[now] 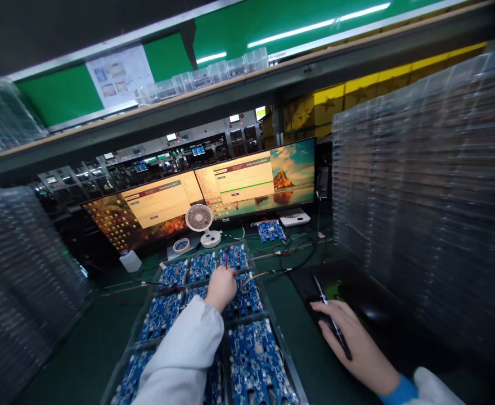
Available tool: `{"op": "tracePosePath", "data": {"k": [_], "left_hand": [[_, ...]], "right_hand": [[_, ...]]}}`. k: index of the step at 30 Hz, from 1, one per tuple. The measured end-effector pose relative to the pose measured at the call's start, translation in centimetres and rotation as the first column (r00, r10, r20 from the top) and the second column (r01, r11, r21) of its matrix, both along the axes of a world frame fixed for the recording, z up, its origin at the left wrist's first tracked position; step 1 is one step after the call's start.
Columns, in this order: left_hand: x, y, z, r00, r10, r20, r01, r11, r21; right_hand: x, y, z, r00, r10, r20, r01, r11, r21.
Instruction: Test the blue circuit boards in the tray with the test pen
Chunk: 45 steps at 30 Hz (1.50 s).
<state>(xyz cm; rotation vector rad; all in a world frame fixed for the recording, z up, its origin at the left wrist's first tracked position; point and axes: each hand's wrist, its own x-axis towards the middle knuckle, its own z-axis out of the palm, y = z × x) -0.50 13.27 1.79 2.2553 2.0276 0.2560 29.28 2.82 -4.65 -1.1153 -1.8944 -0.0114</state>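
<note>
My left hand (pixel 222 288) reaches over a clear plastic tray (pixel 287 360) of blue circuit boards. Its fingers are pinched together at a board (pixel 247 295) in the right column; what they grip is hidden. A thin red wire (pixel 226 257) shows just beyond the fingertips. A yellow-and-black cable (pixel 258 275) runs onto the same board from the right. To the right of the tray, my right hand (pixel 349 337) is closed around a slim black-and-silver pen-like tool (pixel 320 288), above a dark mouse pad (pixel 306 281). My left forearm covers part of the tray's middle.
Two lit monitors (pixel 251 185) stand behind the tray, with a small white fan (pixel 199 218), a tape roll (pixel 181 245) and a separate blue board (pixel 270 230) before them. Tall stacks of clear trays (pixel 408 169) rise on both sides. A mouse (pixel 374 315) lies right. A shelf hangs overhead.
</note>
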Motion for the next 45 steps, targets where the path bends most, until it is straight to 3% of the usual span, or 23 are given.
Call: {"op": "tracePosePath", "data": {"k": [5,14,19,21,25,29,33,36,39,42,45], "left_hand": [[1.1,-0.8,-0.3,0.994,-0.102,0.04,0.106,0.987,-0.117],[1.8,-1.0,0.0,0.979,-0.203,0.013,0.203,0.971,-0.125],[2.1,-2.2,1.6,0.963,-0.249,0.107,0.259,0.961,-0.098],[2.3,-3.3,2.7,0.908,-0.315,0.276,0.355,0.929,-0.108],[2.7,-5.9,4.4,0.649,-0.282,0.706,0.537,0.828,-0.163],[2.6,-7.7,5.1,0.594,-0.272,0.757,0.632,0.74,-0.231],[2.2,-8.5,5.5,0.631,-0.474,0.614,0.71,0.672,-0.211],[1.4,-8.0,5.5,0.758,-0.565,0.328,0.641,0.738,-0.211],[0.2,-6.6,4.7,0.887,-0.46,0.047,0.461,0.873,-0.157],[-0.6,-4.6,3.0,0.935,-0.353,0.002,0.353,0.934,-0.051],[-0.5,-2.9,1.0,0.95,-0.294,0.105,0.296,0.955,-0.005]], "right_hand": [[0.1,0.0,-0.1,1.0,0.001,-0.019,-0.002,0.999,-0.034],[-0.1,-0.1,0.4,1.0,0.006,-0.007,-0.006,1.0,-0.002],[0.0,0.0,0.0,1.0,0.01,0.003,-0.01,1.0,0.023],[0.1,0.0,-0.3,1.0,0.007,-0.002,-0.007,1.0,0.025],[-0.2,0.0,-0.2,1.0,0.005,-0.029,-0.004,1.0,0.01],[-1.4,0.6,1.1,0.998,0.012,-0.058,-0.014,1.0,-0.024],[-2.9,2.4,1.7,0.999,-0.023,-0.049,0.021,0.998,-0.052],[-3.4,3.6,0.9,0.998,-0.065,-0.007,0.065,0.997,0.029],[-3.3,4.0,-0.1,0.993,-0.089,0.077,0.08,0.991,0.11],[-2.9,3.8,-0.7,0.976,-0.108,0.189,0.079,0.985,0.152],[-2.8,3.5,-0.9,0.95,-0.138,0.279,0.091,0.98,0.175]]}}
